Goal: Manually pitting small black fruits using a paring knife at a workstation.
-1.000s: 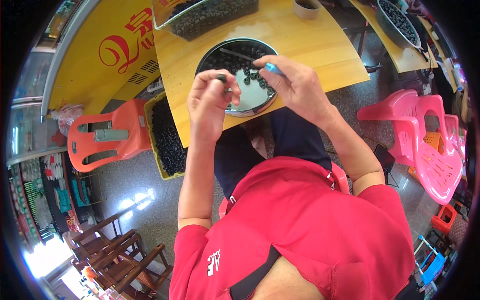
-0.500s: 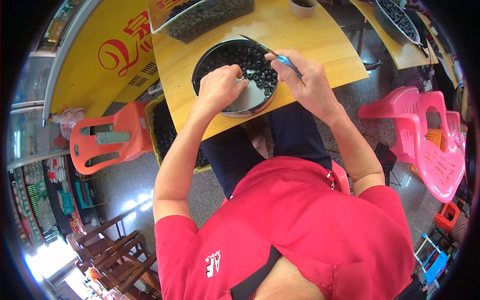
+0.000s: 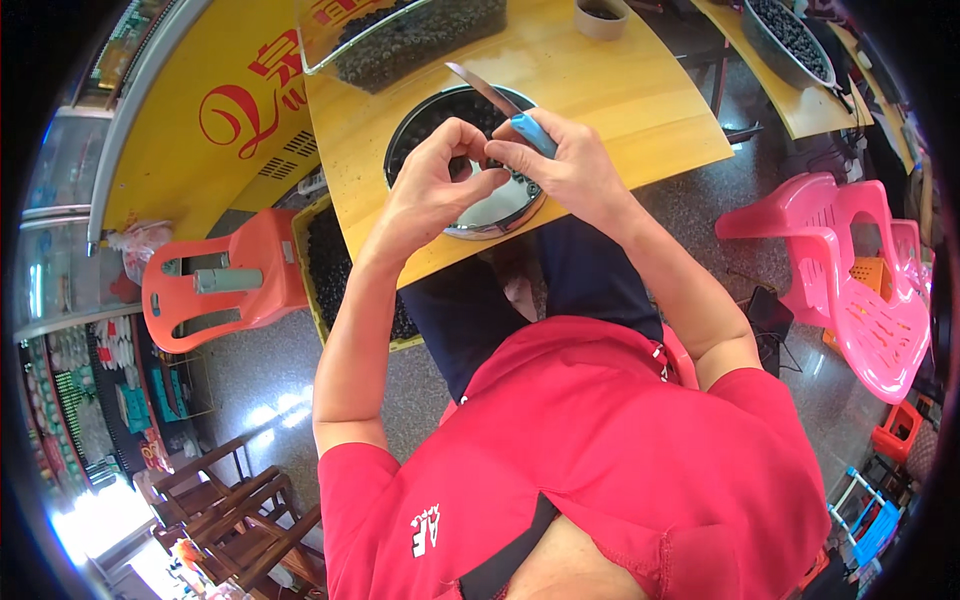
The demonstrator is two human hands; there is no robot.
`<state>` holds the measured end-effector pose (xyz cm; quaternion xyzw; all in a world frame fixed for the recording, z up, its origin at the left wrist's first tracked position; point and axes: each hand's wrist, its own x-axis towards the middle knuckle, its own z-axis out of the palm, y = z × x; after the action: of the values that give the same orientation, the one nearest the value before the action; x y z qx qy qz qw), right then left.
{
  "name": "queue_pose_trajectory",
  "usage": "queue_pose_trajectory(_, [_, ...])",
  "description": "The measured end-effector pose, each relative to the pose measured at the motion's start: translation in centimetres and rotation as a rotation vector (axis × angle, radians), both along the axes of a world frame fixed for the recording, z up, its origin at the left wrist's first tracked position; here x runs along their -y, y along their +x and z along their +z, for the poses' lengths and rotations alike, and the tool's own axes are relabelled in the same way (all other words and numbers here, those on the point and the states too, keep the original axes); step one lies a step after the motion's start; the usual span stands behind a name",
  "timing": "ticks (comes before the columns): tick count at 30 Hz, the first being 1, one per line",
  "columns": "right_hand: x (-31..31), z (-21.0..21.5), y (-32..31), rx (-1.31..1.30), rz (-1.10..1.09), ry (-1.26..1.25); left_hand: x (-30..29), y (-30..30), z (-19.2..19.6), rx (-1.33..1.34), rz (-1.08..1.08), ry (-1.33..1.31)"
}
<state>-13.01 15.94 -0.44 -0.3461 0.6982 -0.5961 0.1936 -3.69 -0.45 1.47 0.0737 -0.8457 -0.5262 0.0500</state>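
Over the round metal bowl (image 3: 470, 215) of dark shells, the right hand (image 3: 570, 170) grips a blue-handled knife (image 3: 500, 105) — the left hand (image 3: 435, 180) pinches one small shell beside it. I judge a slipping blade could cut the left fingers.

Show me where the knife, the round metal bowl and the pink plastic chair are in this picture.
knife (image 3: 530, 130), head view, on the blue handle in the right hand.
round metal bowl (image 3: 500, 215), head view, on its shiny near rim.
pink plastic chair (image 3: 860, 300), head view, on the seat.
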Motion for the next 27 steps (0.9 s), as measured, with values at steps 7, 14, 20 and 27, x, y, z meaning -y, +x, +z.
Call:
queue_pose_trajectory(7, [0.7,0.3,0.7,0.333,0.095,-0.226,-0.4,1.8,0.1,-0.183,0.110,0.315])
queue_pose_trajectory(14, [0.8,0.4,1.9,0.506,0.054,-0.273,-0.8,1.7,-0.7,-0.333,0.130,0.057])
queue_pose_trajectory(20, [0.9,0.3,2.1,0.687,0.074,-0.347,-1.9,2.1,-2.0,-0.393,0.248,0.246])
queue_pose_trajectory(27, [0.5,0.8,2.2,0.781,0.182,-0.360,-2.0,2.7,-2.4,-0.392,0.176,0.443])
